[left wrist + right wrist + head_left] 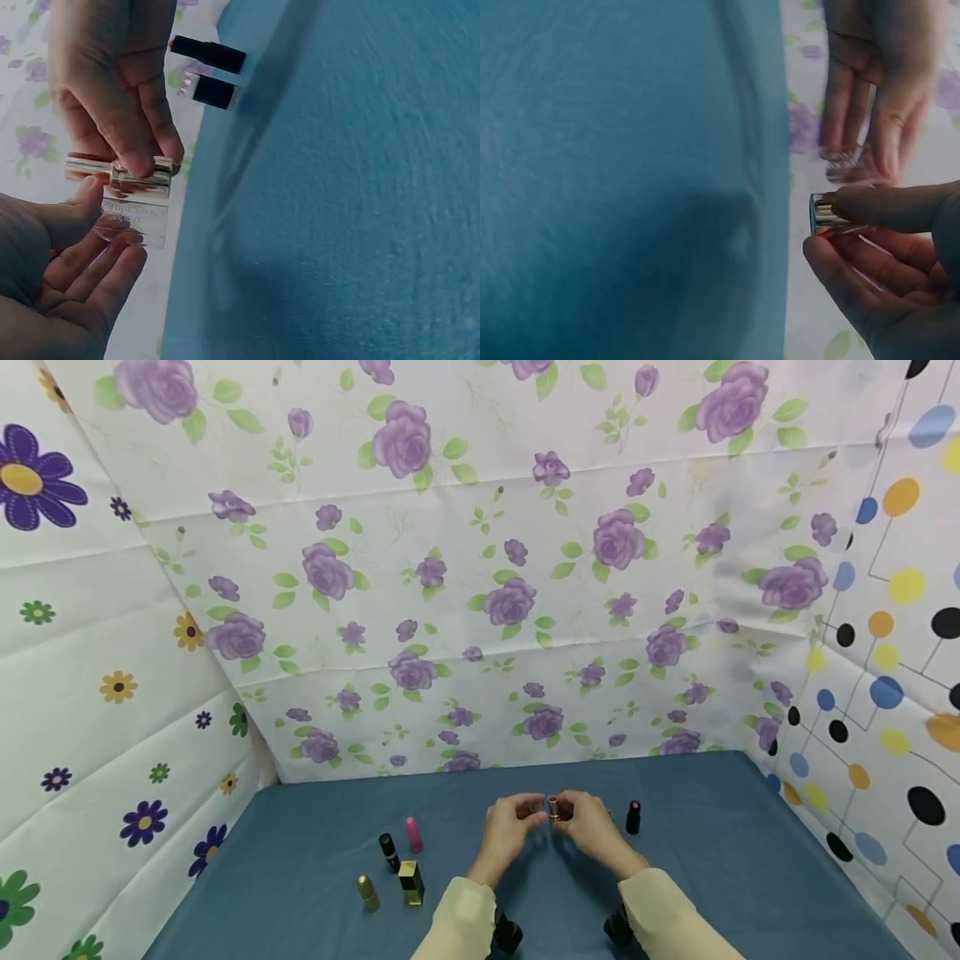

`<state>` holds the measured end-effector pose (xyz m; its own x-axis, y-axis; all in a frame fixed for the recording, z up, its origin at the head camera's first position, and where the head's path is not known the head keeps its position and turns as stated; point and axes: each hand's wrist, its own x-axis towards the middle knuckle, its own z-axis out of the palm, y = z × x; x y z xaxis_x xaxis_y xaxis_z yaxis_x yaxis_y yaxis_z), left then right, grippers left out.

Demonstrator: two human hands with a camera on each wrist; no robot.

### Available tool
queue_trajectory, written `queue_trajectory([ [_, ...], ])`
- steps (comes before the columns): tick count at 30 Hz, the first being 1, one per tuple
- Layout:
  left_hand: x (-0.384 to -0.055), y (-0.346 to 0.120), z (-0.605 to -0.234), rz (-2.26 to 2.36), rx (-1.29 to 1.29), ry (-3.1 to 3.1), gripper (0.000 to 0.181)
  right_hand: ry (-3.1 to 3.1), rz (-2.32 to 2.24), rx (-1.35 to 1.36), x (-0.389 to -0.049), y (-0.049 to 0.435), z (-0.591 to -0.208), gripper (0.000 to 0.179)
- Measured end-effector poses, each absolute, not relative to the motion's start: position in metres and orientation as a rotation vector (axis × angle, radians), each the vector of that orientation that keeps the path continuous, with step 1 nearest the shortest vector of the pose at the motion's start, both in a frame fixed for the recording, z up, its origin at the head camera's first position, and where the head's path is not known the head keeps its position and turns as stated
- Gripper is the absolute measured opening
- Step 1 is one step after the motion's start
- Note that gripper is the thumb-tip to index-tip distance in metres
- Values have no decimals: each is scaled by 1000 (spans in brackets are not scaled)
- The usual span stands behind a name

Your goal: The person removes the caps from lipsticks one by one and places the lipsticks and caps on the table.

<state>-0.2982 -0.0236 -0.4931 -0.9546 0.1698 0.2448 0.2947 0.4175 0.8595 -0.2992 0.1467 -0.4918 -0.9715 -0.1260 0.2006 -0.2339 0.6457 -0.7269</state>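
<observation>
My left hand point(510, 827) holds a clear, see-through cap point(139, 223) with lettering on it, pinched between thumb and fingers. Right beside it, my right hand point(588, 828) grips a shiny gold lipstick tube point(826, 214) by its sides. The cap and the gold lipstick are side by side and look slightly apart, both held up above the blue cloth. In the left wrist view my right hand reaches in from the top, its thumb lying on the gold tube. My fingers partly cover both the cap and the tube.
A black lipstick with a red tip point(633, 817) stands right of my hands, beside a black-and-clear piece point(213, 91). To the left stand a pink tube point(414, 834), a black tube point(389, 853), a gold tube point(367, 892) and a black-and-gold case point(411, 883). Flowered sheets point(465, 568) surround the blue-covered table point(300, 852).
</observation>
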Motion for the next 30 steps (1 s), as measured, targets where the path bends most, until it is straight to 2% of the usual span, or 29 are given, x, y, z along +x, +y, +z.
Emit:
queue_trajectory([
  [7,-301,-24,-501,-1578,-440,-2534,27,-2756,1097,270,-297,137,-502,18],
  [30,-305,-22,-513,-1527,-440,-2578,29,-2736,1126,262,-303,139,-516,19],
])
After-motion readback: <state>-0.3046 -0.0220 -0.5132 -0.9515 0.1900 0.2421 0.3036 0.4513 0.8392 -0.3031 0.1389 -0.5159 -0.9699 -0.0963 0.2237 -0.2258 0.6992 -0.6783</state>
